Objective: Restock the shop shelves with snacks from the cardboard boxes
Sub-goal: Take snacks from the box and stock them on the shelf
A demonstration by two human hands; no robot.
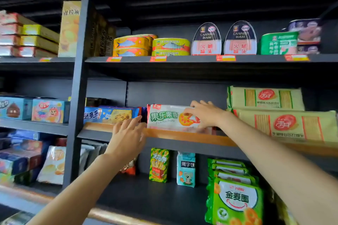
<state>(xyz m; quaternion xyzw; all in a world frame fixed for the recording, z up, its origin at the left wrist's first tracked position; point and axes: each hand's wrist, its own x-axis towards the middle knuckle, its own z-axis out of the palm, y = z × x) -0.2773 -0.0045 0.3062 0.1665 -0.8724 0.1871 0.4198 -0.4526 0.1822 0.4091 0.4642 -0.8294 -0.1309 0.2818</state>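
Both arms reach up and forward to the middle shelf (182, 136), whose front edge carries an orange-brown wooden lip. The right hand (205, 114) comes in from the lower right with the forearm stretched long and the wrist nearly straight. Its fingers curl over the top right corner of a white biscuit packet (164, 117) with green lettering, and the thumb lies across the printed front, so the hand grips that end of the packet. The packet stands on its long edge just behind the shelf's front lip, roughly midway along this bay.

The left hand (128, 134) rises from the lower left, palm turned away from the camera, fingers extended and slightly spread. The fingertips (136, 119) reach the packet's lower left corner at the lip. Whether they press it or only lie beside it is hard to tell, since the frame is a little blurred there. This hand holds nothing.

Left of the packet, touching or nearly so, lies a blue cookie box (109, 115). Toward the right end of the shelf, yellow-green cracker packs (265, 98) are stacked two high. The shelf above holds fish tins (131, 45) and canned ham (206, 41). On the shelf below, green snack bags (236, 199) stand in a row near the front right.
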